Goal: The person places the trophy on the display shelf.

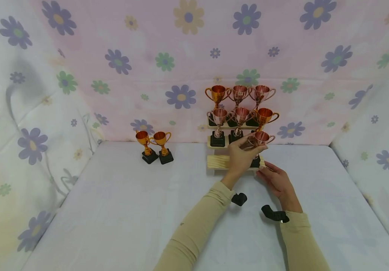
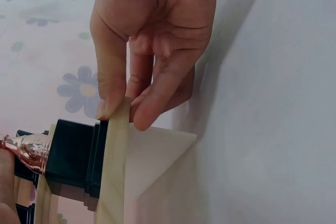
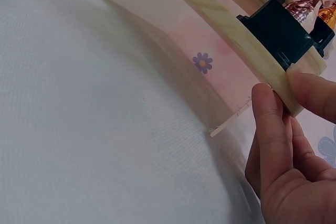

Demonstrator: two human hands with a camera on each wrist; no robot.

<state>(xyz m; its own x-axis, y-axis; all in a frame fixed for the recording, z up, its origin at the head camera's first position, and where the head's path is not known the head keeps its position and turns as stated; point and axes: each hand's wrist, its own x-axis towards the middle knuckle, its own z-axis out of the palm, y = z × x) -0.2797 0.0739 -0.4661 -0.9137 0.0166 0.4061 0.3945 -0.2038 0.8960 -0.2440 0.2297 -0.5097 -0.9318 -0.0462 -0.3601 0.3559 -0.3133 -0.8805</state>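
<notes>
My left hand (image 1: 242, 156) grips a small rose-gold trophy (image 1: 261, 138) with two handles and a black base, at the right end of the bottom step of a three-tier wooden display stand (image 1: 217, 162). In the left wrist view the trophy's black base (image 2: 71, 153) sits against the wooden step (image 2: 116, 171), and only a bit of my left hand (image 2: 6, 187) shows at the edge. My right hand (image 1: 277, 182) pinches that step's end beside the base, thumb above and fingers beneath, as the right wrist view shows (image 3: 291, 145).
On the upper tiers stand several trophies: a gold trophy (image 1: 218, 94) and rose-gold ones on top, rose-gold ones and a gold trophy (image 1: 265, 116) in the middle. Two gold trophies, one left (image 1: 142, 139) and one right (image 1: 160, 140), stand on the white tabletop (image 1: 113, 210). Flowered cloth (image 1: 194, 56) hangs behind.
</notes>
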